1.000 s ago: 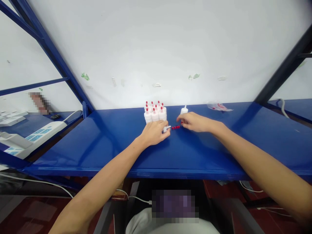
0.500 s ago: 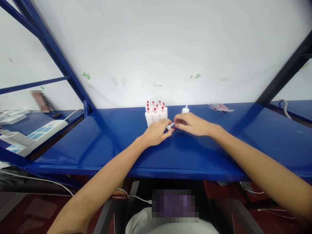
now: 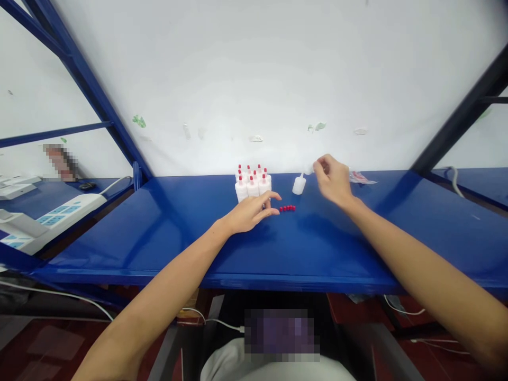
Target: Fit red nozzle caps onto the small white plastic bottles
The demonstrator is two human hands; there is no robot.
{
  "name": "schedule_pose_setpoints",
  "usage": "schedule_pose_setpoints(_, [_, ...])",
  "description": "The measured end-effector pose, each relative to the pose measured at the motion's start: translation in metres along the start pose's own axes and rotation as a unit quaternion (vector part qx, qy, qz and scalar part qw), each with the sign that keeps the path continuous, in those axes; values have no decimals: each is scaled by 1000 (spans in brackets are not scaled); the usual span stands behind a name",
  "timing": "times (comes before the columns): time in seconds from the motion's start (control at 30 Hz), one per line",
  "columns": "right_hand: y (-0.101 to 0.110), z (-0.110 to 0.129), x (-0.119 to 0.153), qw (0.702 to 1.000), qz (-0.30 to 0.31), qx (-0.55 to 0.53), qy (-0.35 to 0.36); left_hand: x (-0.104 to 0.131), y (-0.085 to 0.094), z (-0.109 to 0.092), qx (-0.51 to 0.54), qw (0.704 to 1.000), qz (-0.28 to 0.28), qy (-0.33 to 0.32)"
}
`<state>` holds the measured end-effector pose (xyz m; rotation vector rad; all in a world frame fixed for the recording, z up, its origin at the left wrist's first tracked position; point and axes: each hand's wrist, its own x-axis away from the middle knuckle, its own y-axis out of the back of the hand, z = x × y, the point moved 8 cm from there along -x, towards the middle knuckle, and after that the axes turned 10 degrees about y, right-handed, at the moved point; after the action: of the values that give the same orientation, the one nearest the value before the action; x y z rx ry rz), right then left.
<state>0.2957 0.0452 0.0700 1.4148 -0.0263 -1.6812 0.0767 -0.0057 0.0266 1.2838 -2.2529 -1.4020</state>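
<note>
The one camera, which is worn on the head, looks forward and down from above and behind the left hand (image 3: 249, 212) and right hand (image 3: 334, 180), fairly near, toward the wall (image 3: 273, 79) beyond them.

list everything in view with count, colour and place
table: one, blue, centre
wall: one, white, behind
frames: two, blue left, dark right
power strip: one, white and blue, left
cables: several, white, sides and below
capped bottles: at least nine, white and red, back centre
uncapped bottle: one, white, right of those
loose caps: about five, red, table centre
bag: one, clear and red, back right
left hand: one, left of loose caps
right hand: one, right of uncapped bottle, contents unclear
</note>
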Motion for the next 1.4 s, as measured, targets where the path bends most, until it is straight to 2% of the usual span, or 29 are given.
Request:
schedule_pose_setpoints(0.1, [-4, -14, -2, 999, 15, 47, -11, 1, 5, 0, -13, 1000, -22, -1])
schedule_pose_setpoints(0.27, [-21, -14, -2, 992, 85, 88, -3, 7, 26, -9, -126, 976, -178, 3])
schedule_pose_setpoints(0.37, [-26, -13, -1, 988, 114, 100, -5, 8, 30, -14, -181, 958, -222, 31])
schedule_pose_setpoints(0.47, [-28, -14, -1, 988, 119, 99, -6, 6, 25, -14, -215, 951, -212, 64])
schedule_pose_setpoints(0.6, [-23, -13, -2, 994, 75, 81, -1, 3, 14, -10, -252, 945, -176, 109])
schedule_pose_setpoints(0.7, [-18, -4, 0, 998, 38, 45, 10, 2, 10, -9, -267, 940, -169, 130])
schedule_pose_setpoints(0.77, [-17, 8, 2, 999, 35, 12, 30, 2, 10, -9, -269, 938, -169, 139])
schedule_pose_setpoints(0.83, [-20, 25, 5, 996, 58, -28, 63, 2, 9, -7, -269, 937, -168, 146])
schedule_pose_setpoints(0.97, [-39, 61, 18, 972, 165, -91, 138, 2, 7, -6, -271, 936, -170, 149])
schedule_pose_setpoints(1.03, [-47, 73, 24, 960, 200, -113, 158, 1, 6, -6, -275, 935, -170, 146])
schedule_pose_setpoints(1.2, [-58, 81, 32, 941, 251, -168, 152, 0, 9, -9, -282, 935, -179, 115])
schedule_pose_setpoints(1.3, [-61, 82, 35, 933, 280, -179, 137, 0, 12, -16, -294, 932, -201, 62])
schedule_pose_setpoints(1.4, [-60, 87, 37, 930, 289, -166, 152, 2, 14, -24, -307, 925, -222, -3])
